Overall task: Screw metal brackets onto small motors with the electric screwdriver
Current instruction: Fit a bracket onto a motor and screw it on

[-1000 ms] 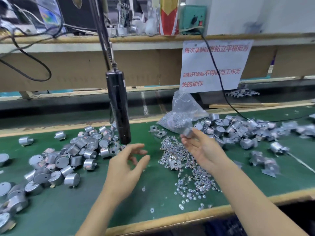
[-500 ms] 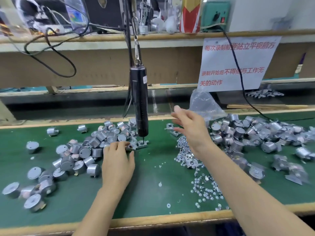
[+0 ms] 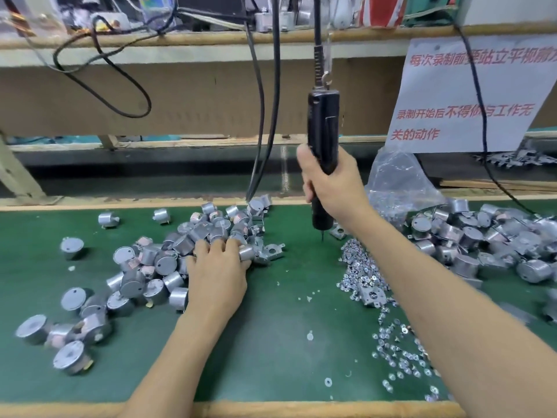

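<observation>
At the near edge, right: loose screws (image 3: 401, 354) strewn thin on the green mat (image 3: 271, 342), a few washers among them.
left hand (image 3: 217, 279): palm down at the edge of the bare-motor pile (image 3: 156, 267), fingers spread and fairly straight, tips resting on motors. Nothing visibly pinched.
bracketed motor (image 3: 271, 251): lies just beside the left fingertips, bracket tabs showing. Can't tell if its screws are in.
screw heap (image 3: 358, 267): right of centre, between the two motor piles.
right hand (image 3: 331, 182): clenched round the lower body of the electric screwdriver (image 3: 323, 125).
screwdriver axis: long axis near vertical, bit down, top end hung from a hook w/ cable above.
bit tip (image 3: 322, 236): just over bare mat beside the screw heap, apart from the left hand's motors. No motor under it.
right pile (image 3: 470, 236): motors, many w/ brackets on — prob. the finished lot.
progress: mid-batch by my read. The big bare pile on the left means plenty remains.
this cycle: driver is in hand, but no motor+bracket is set under the bit, and no screw is seen on the bit — fastening not begun.
far side: plastic bag (image 3: 398, 176) behind the right pile, paper sign (image 3: 470, 95) on the back board.
</observation>
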`<action>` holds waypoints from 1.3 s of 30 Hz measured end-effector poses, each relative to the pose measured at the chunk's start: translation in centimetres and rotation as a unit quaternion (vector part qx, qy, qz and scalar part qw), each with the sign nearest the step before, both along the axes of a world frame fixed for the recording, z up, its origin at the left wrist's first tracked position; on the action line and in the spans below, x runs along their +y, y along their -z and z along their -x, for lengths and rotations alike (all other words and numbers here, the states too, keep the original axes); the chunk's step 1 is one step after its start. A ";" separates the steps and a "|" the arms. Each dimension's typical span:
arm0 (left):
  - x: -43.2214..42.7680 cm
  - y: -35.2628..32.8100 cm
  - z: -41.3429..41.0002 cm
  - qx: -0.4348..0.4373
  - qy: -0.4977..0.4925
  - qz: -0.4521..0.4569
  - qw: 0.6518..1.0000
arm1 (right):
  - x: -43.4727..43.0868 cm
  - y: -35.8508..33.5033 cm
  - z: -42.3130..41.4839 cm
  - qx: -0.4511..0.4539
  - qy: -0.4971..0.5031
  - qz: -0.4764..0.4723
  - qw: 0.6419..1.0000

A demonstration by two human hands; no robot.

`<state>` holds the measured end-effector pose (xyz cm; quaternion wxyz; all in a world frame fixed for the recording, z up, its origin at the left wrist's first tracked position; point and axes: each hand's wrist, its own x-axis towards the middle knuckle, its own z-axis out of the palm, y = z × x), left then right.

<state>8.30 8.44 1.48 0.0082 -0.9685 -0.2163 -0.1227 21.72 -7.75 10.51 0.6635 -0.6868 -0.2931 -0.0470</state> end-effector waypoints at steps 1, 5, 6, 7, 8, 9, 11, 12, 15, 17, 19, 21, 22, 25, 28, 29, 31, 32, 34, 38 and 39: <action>-0.1 -0.3 0.0 -0.020 0.001 0.009 1.000 | -0.3 0.0 -0.1 0.008 -0.005 -0.020 1.000; -0.7 -2.1 -0.8 -0.122 0.022 0.096 0.988 | -1.3 0.5 -0.7 0.051 -0.045 -0.065 0.996; -0.9 -2.4 -1.1 -0.145 0.033 0.119 0.982 | -1.6 0.9 -0.7 0.066 -0.055 -0.073 0.994; -1.0 -2.4 -1.5 -0.166 0.046 0.135 0.976 | -1.8 1.4 -0.8 0.084 -0.064 -0.083 0.991; -1.3 -2.4 -1.8 -0.182 0.060 0.145 0.971 | -2.0 1.9 -0.7 0.100 -0.074 -0.094 0.988; -1.5 -2.3 -2.1 -0.193 0.080 0.153 0.966 | -2.2 2.4 -0.6 0.110 -0.084 -0.105 0.985; -2.3 -1.8 -2.5 -0.201 0.128 0.164 0.957 | -2.4 3.2 -0.3 0.109 -0.086 -0.114 0.984; -2.8 -1.5 -2.6 -0.191 0.144 0.156 0.958 | -2.4 3.3 -0.2 0.104 -0.082 -0.114 0.985; -4.0 -0.2 -2.7 -0.108 0.160 0.080 0.978 | -2.5 3.3 0.0 0.115 -0.085 -0.120 0.982; -4.4 0.5 -2.7 -0.070 0.160 0.068 0.982 | -2.6 3.3 -0.1 0.118 -0.082 -0.119 0.982; -4.6 0.8 -2.7 -0.065 0.168 0.067 0.981 | -2.8 3.4 -0.2 0.119 -0.077 -0.115 0.983; -4.9 1.0 -2.8 -0.068 0.186 0.066 0.978 | -3.0 3.5 -0.2 0.117 -0.072 -0.114 0.984; -5.0 1.1 -2.8 -0.066 0.194 0.068 0.976 | -3.0 3.6 -0.3 0.115 -0.071 -0.115 0.984; -5.4 1.6 -3.1 -0.062 0.202 0.084 0.974 | -3.0 3.6 -0.2 0.112 -0.067 -0.119 0.984; -5.2 2.0 -3.3 -0.078 0.197 0.101 0.972 | -2.8 3.7 -0.1 0.110 -0.071 -0.116 0.985; -5.0 2.0 -3.3 -0.087 0.195 0.111 0.971 | -2.7 3.7 -0.1 0.111 -0.072 -0.114 0.985; -4.9 2.1 -3.3 -0.100 0.193 0.123 0.968 | -2.5 3.8 0.0 0.113 -0.070 -0.106 0.985; -4.9 2.2 -3.2 -0.102 0.193 0.122 0.968 | -2.5 3.9 0.0 0.110 -0.066 -0.101 0.987; -4.9 2.3 -3.2 -0.106 0.194 0.116 0.968 | -2.5 4.1 0.0 0.106 -0.060 -0.097 0.988; -4.7 2.3 -3.2 -0.117 0.189 0.111 0.969 | -2.5 4.0 0.0 0.103 -0.057 -0.093 0.989; -4.7 2.3 -3.2 -0.119 0.189 0.110 0.969 | -2.6 4.0 0.0 0.103 -0.054 -0.090 0.989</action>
